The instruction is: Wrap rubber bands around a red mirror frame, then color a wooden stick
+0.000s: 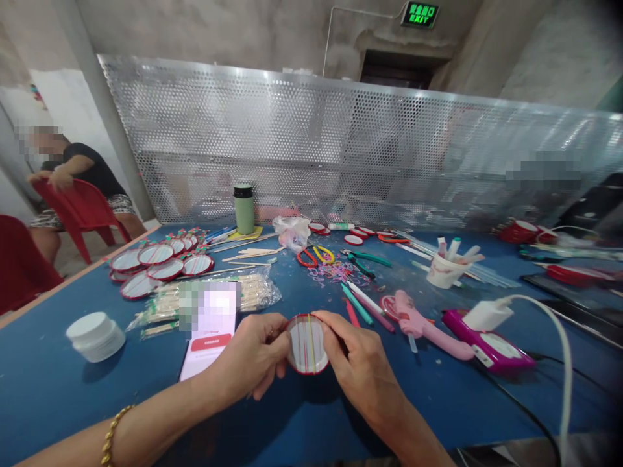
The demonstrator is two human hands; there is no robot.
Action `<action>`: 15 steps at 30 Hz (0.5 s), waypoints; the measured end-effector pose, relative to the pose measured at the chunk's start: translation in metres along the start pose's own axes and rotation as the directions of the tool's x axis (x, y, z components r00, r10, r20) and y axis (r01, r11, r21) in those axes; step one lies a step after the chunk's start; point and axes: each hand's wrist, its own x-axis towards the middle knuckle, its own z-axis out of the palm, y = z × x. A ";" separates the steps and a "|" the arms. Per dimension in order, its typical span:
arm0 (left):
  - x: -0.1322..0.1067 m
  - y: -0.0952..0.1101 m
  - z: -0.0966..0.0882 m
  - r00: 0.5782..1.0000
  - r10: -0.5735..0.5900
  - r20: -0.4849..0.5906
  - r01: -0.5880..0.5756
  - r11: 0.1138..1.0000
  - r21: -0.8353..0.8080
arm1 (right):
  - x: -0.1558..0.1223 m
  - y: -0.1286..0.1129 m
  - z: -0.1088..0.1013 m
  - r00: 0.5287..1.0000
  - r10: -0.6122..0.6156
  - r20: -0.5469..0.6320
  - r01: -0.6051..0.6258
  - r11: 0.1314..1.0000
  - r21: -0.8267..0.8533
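Observation:
Between my two hands is a small round disc [308, 345] with a red rim and a pale face crossed by thin coloured bands, one of them yellow. My left hand [257, 353] pinches its left edge between thumb and fingers. On the opposite edge, my right hand [357, 357] grips the rim, thumb toward me. The disc is held tilted above the blue table [292, 428], its face toward me. Just left of my left hand lies a lit phone [211, 334]. Beyond the disc is a pile of small coloured rubber bands [335, 269].
Similar red-rimmed discs [160, 256] are stacked at left, near bagged wooden sticks [253, 288] and a white jar [96, 337]. Rightward lie a pink glue gun [428, 327], a magenta power strip [491, 344] with a cable, and a cup of pens [445, 269]. A person sits far left.

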 end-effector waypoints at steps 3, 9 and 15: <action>0.000 0.000 0.000 1.000 -0.001 -0.005 0.001 1.000 -0.003 | 0.001 0.000 0.000 1.000 -0.010 -0.010 0.010 1.000 0.025; -0.002 -0.001 0.000 1.000 0.010 -0.002 -0.010 1.000 -0.017 | 0.001 0.001 0.001 1.000 -0.018 0.005 0.018 0.997 0.070; -0.001 -0.001 0.000 1.000 0.000 -0.009 0.000 1.000 -0.011 | 0.001 0.001 0.001 0.999 -0.033 0.020 0.031 0.995 0.092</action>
